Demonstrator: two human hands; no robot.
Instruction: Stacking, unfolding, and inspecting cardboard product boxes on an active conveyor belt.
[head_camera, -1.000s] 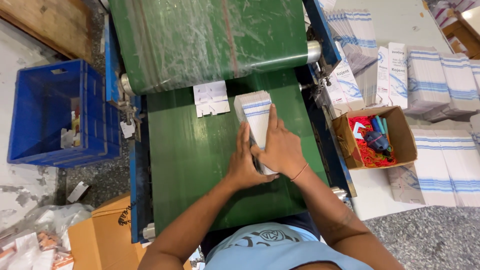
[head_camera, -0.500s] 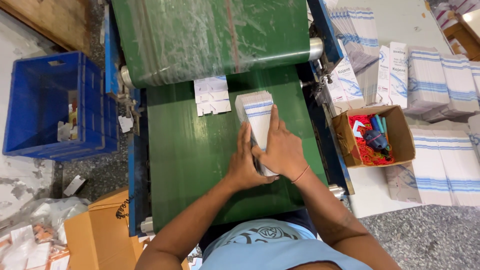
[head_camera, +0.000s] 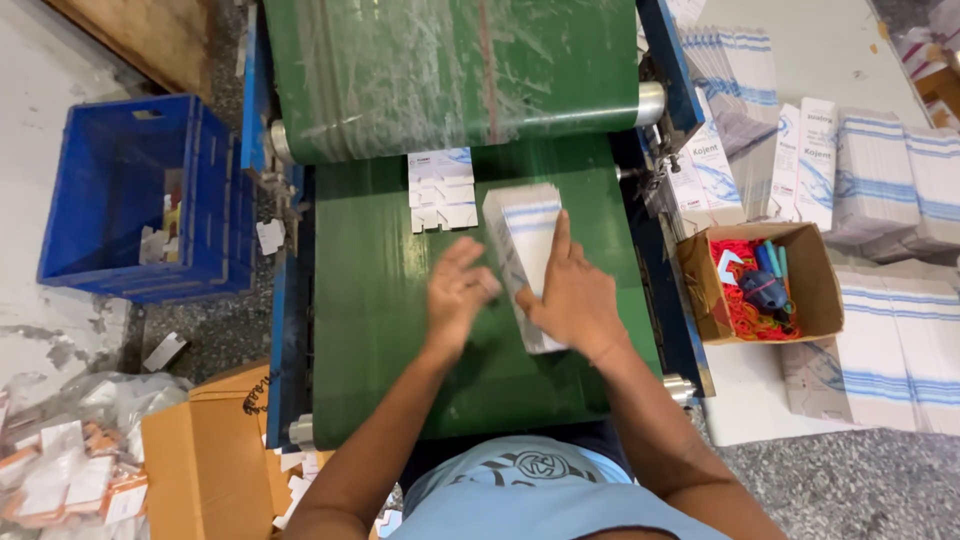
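Observation:
A stack of flat white cartons with blue stripes (head_camera: 522, 232) lies on the green conveyor belt (head_camera: 370, 340). My right hand (head_camera: 572, 295) rests on the stack's near right side, fingers pressed along it. My left hand (head_camera: 456, 290) hovers just left of the stack with fingers spread, blurred and apparently off the cartons. A single flat white carton (head_camera: 441, 189) lies on the belt further up, near the plastic-wrapped roller (head_camera: 460, 75).
A blue crate (head_camera: 130, 195) stands on the floor at left. An open cardboard box (head_camera: 765, 285) with red rubber bands and small items sits at right, beside piles of striped cartons (head_camera: 890, 180). A brown cardboard box (head_camera: 205, 460) is at lower left.
My left hand has come away from the stack's left side and opened its fingers. The right hand stays on the stack.

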